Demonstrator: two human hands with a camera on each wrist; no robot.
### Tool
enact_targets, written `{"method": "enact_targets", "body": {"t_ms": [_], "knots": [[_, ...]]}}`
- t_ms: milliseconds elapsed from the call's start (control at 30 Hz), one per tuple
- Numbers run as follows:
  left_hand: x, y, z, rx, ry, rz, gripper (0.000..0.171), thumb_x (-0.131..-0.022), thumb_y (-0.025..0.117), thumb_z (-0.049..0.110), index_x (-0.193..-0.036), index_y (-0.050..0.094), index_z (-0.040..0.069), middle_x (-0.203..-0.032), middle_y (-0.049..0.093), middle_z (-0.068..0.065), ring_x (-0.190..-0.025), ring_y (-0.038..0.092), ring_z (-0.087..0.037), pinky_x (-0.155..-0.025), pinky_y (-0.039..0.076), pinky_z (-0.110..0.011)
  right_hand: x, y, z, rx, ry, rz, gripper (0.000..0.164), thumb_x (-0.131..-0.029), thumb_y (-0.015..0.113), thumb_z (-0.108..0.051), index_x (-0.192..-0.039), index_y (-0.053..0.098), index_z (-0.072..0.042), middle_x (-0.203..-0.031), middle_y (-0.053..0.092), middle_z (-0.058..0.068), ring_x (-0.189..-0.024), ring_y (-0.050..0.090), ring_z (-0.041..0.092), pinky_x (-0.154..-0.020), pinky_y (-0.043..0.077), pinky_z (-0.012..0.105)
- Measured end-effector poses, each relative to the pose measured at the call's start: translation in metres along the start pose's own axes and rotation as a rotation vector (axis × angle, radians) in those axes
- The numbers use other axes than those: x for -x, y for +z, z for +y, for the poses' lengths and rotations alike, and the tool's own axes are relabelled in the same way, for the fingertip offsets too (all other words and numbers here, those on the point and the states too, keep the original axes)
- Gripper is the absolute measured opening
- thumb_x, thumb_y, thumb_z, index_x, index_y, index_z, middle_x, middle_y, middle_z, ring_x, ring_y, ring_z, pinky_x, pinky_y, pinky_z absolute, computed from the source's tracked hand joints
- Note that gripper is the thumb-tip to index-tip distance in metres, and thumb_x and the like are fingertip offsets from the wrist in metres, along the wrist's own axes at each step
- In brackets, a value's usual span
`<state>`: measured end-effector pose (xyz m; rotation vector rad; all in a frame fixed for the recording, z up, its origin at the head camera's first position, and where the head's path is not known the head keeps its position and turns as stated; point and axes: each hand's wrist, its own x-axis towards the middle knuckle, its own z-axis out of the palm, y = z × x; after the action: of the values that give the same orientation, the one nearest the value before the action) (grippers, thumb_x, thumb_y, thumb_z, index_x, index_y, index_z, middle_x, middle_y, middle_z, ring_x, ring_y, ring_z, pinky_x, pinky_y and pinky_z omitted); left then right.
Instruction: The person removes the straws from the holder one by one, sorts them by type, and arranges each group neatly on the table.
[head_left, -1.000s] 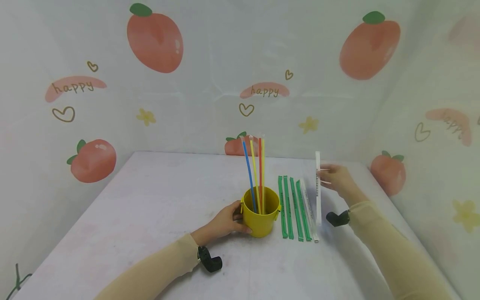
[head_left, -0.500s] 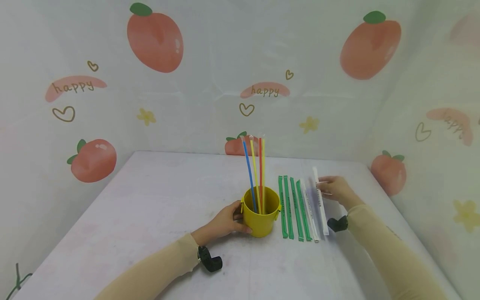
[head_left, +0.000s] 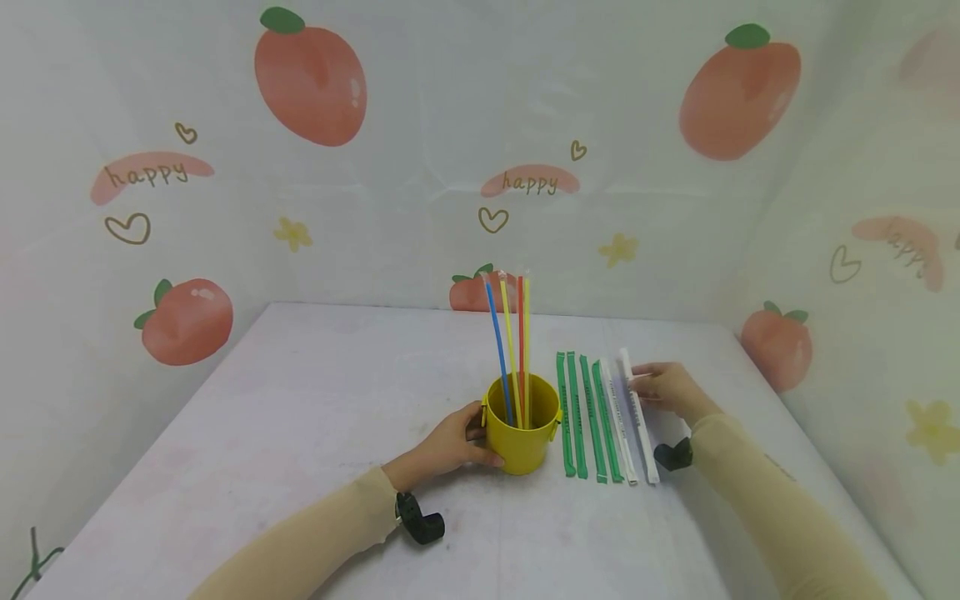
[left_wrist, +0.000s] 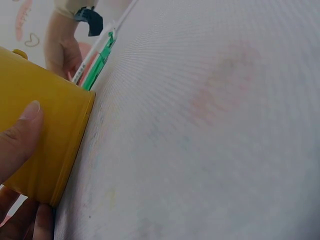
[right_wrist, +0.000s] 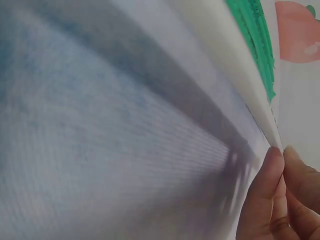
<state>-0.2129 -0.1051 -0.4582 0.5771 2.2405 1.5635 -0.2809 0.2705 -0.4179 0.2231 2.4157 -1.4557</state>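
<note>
My left hand point(head_left: 450, 442) holds the side of a small yellow bucket point(head_left: 521, 450), thumb in front and the other fingers behind it. In the bucket stand several wrapped straws, a blue one point(head_left: 497, 342), yellow ones and a red one point(head_left: 521, 333). My right hand point(head_left: 671, 390) pinches a white paper-wrapped straw point(head_left: 640, 421) near its upper part, low over the table at the right end of a row. The right wrist view shows thumb and fingertips point(right_wrist: 273, 160) pressed together on the white wrapper point(right_wrist: 225, 55).
Several green-wrapped straws point(head_left: 582, 417) lie side by side right of the bucket, with another white-wrapped straw point(head_left: 618, 421) beside them. A printed curtain point(head_left: 420, 167) rises behind the white table point(head_left: 337, 400). A dark green cord point(head_left: 36, 562) is at the left front.
My right hand has lowered the white straw from upright above the table to nearly flat, beside the other white one. The left hand and bucket have stayed in place.
</note>
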Motion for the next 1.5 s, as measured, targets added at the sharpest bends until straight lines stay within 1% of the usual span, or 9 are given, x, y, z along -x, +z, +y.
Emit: {"method": "enact_targets", "body": {"t_ms": [133, 300, 433, 600, 767, 933, 1300, 1500], "knots": [[0.001, 0.000, 0.001, 0.003, 0.003, -0.002, 0.074, -0.077, 0.082, 0.012, -0.139, 0.043, 0.005, -0.142, 0.049, -0.013, -0.130, 0.051, -0.031, -0.107, 0.046, -0.038, -0.001, 0.003, 0.002, 0.003, 0.015, -0.008, 0.054, -0.093, 0.063, -0.010, -0.138, 0.042, 0.009, -0.122, 0.059, 0.022, -0.090, 0.060, 0.015, -0.078, 0.059, 0.023], [0.001, 0.000, 0.000, 0.011, 0.003, -0.006, 0.076, -0.076, 0.082, 0.012, -0.140, 0.041, 0.005, -0.143, 0.049, -0.013, -0.130, 0.050, -0.031, -0.108, 0.045, -0.039, -0.005, 0.006, 0.004, 0.000, 0.028, -0.006, 0.051, -0.092, 0.063, -0.006, -0.137, 0.044, 0.010, -0.113, 0.063, 0.017, -0.085, 0.060, 0.013, -0.072, 0.058, 0.021], [0.000, 0.000, 0.000, 0.010, 0.006, -0.009, 0.076, -0.077, 0.082, 0.012, -0.140, 0.041, 0.004, -0.142, 0.049, -0.013, -0.130, 0.050, -0.031, -0.108, 0.045, -0.039, -0.007, 0.007, 0.005, 0.005, 0.035, -0.009, 0.052, -0.091, 0.064, -0.005, -0.137, 0.044, 0.010, -0.115, 0.062, 0.019, -0.086, 0.060, 0.014, -0.073, 0.058, 0.022], [-0.001, -0.001, -0.002, 0.003, 0.009, -0.011, 0.075, -0.076, 0.083, 0.014, -0.139, 0.042, 0.004, -0.141, 0.050, -0.013, -0.129, 0.051, -0.031, -0.107, 0.046, -0.038, -0.007, 0.008, 0.004, 0.031, 0.047, -0.008, 0.050, -0.092, 0.063, -0.006, -0.137, 0.045, 0.008, -0.122, 0.059, 0.022, -0.090, 0.060, 0.017, -0.075, 0.059, 0.022], [-0.002, -0.001, -0.002, -0.005, 0.001, -0.007, 0.076, -0.076, 0.083, 0.015, -0.139, 0.042, 0.007, -0.141, 0.050, -0.011, -0.129, 0.051, -0.029, -0.107, 0.046, -0.036, -0.007, 0.009, 0.002, 0.047, 0.052, -0.008, 0.048, -0.093, 0.062, -0.007, -0.136, 0.047, 0.007, -0.125, 0.057, 0.024, -0.088, 0.061, 0.017, -0.076, 0.059, 0.023], [0.000, -0.001, -0.001, -0.005, 0.001, -0.003, 0.076, -0.076, 0.083, 0.014, -0.140, 0.042, 0.005, -0.141, 0.050, -0.013, -0.130, 0.051, -0.030, -0.107, 0.046, -0.038, -0.007, 0.010, 0.001, 0.049, 0.064, -0.003, 0.048, -0.092, 0.063, -0.008, -0.135, 0.047, 0.007, -0.121, 0.059, 0.022, -0.084, 0.061, 0.016, -0.075, 0.059, 0.024], [0.001, 0.000, 0.001, -0.002, 0.012, 0.000, 0.074, -0.076, 0.082, 0.012, -0.139, 0.042, 0.004, -0.142, 0.050, -0.014, -0.130, 0.050, -0.032, -0.108, 0.045, -0.040, -0.005, 0.011, -0.001, 0.043, 0.032, -0.007, 0.048, -0.092, 0.062, -0.005, -0.135, 0.046, 0.009, -0.114, 0.060, 0.022, -0.081, 0.062, 0.015, -0.074, 0.060, 0.025], [0.001, 0.000, 0.002, -0.001, 0.014, -0.003, 0.070, -0.077, 0.082, 0.011, -0.136, 0.044, 0.005, -0.140, 0.051, -0.013, -0.130, 0.051, -0.031, -0.107, 0.046, -0.039, -0.006, 0.012, -0.003, 0.052, 0.065, 0.010, 0.050, -0.090, 0.064, -0.004, -0.136, 0.046, 0.006, -0.113, 0.059, 0.021, -0.079, 0.062, 0.016, -0.071, 0.060, 0.024]]}}
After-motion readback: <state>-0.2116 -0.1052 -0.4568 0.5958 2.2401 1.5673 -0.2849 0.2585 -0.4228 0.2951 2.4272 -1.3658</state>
